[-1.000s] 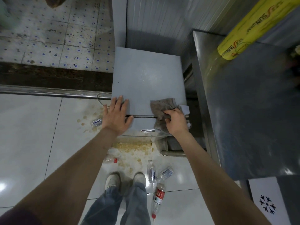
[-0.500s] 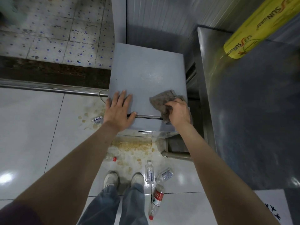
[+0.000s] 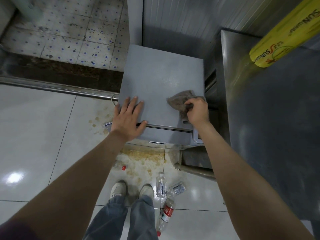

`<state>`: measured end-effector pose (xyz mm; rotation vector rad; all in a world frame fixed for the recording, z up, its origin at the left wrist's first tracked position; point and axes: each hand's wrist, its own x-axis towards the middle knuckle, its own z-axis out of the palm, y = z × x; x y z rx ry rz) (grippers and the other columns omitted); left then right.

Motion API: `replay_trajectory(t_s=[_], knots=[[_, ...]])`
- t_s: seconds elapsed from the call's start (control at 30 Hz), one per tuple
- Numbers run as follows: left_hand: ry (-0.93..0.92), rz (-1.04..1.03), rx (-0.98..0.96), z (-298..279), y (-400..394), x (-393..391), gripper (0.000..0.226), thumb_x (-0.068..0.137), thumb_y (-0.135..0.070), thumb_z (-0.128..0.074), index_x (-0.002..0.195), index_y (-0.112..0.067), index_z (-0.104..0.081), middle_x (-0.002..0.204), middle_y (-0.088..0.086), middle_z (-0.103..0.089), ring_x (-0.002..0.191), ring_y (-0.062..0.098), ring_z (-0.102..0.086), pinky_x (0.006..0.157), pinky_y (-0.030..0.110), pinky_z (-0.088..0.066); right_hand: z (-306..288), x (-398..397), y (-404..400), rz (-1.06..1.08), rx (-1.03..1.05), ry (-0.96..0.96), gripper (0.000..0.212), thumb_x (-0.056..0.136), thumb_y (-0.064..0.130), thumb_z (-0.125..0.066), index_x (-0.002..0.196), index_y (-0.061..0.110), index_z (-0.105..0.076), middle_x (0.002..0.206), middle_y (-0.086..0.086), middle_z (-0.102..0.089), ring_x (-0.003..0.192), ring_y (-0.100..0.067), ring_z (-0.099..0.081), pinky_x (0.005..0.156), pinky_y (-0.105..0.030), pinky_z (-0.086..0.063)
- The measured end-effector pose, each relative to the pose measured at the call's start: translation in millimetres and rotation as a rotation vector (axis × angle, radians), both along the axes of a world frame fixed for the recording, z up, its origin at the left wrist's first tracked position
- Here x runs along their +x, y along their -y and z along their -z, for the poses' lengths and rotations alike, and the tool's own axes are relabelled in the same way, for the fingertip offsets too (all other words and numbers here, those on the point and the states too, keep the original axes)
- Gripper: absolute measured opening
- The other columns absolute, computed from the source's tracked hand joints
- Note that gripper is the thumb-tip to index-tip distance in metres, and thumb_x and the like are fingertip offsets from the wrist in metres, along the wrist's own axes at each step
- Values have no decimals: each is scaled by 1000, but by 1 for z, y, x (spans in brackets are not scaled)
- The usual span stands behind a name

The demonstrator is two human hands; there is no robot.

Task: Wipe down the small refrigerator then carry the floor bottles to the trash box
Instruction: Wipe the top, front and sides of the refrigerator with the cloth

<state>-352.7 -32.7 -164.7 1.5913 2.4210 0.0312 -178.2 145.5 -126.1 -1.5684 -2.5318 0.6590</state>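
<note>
The left hand [image 3: 129, 118] lay flat and released on the fridge [image 3: 161, 87] while the right hand [image 3: 197, 111] clutched a rag [image 3: 180, 101].

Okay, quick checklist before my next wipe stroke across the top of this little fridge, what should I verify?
1. Cloth gripped: the right hand clutches the brown rag on the refrigerator top. Ok.
2. Fridge braced: the left hand lies flat on the front left corner. Ok.
3. Path clear: nothing else sits on the top. Ok.
4. Footing: spilled yellowish mess lies on the floor just ahead of the shoes. Not ok.
5. Bottles underfoot: a clear bottle and a red-label bottle lie beside the right foot. Not ok.
6. Top fully clean: cannot tell.
</note>
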Motion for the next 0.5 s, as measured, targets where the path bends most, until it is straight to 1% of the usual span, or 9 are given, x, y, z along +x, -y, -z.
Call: replay_trajectory(t_s=[0.07,0.17,0.27,0.33,0.43,0.5], knots=[[1,-10,-2,-2,1,1,76,83,-61,-17,150,-25,-9,159,2,-5,146,26,-1,114,51,-9,-4,-1,0,-11,-28,1,29,81,-5,-60,103,12,-69,117,-12,-59,113,-28,-52,99,-40,-45],[16,-47,-2,-5,6,5,74,84,-60,-17,150,-26,-8,159,2,-4,146,26,0,114,52,-8,-9,1,7,-57,-57,20,33,82,-5,-58,108,13,-67,122,-13,-55,115,-29,-50,100,-40,-44],[46,-80,-2,-9,13,11,71,89,-58,-24,150,-26,-7,159,3,-2,146,26,1,115,52,-5,-13,3,14,-86,-84,35,37,83,-7,-55,112,14,-66,124,-13,-53,116,-29,-49,100,-36,-43],[45,-88,-13,-10,20,14,70,92,-57,-28,150,-26,-6,159,4,0,146,27,3,115,52,-3,-18,4,20,-115,-71,49,35,84,-3,-55,113,15,-66,124,-13,-54,116,-30,-50,99,-36,-44],[31,-86,-12,-12,31,16,69,92,-57,-26,150,-26,-5,159,4,0,146,27,3,115,53,-4,-25,8,36,-148,-44,108,32,89,4,-53,117,17,-64,128,-10,-52,117,-28,-50,95,-32,-41],[30,-81,-39,-13,36,16,70,93,-57,-26,150,-26,-1,159,3,3,146,27,5,116,52,-2,-25,13,53,-149,-24,116,31,90,7,-53,118,18,-63,129,-8,-52,118,-28,-49,97,-34,-41]])
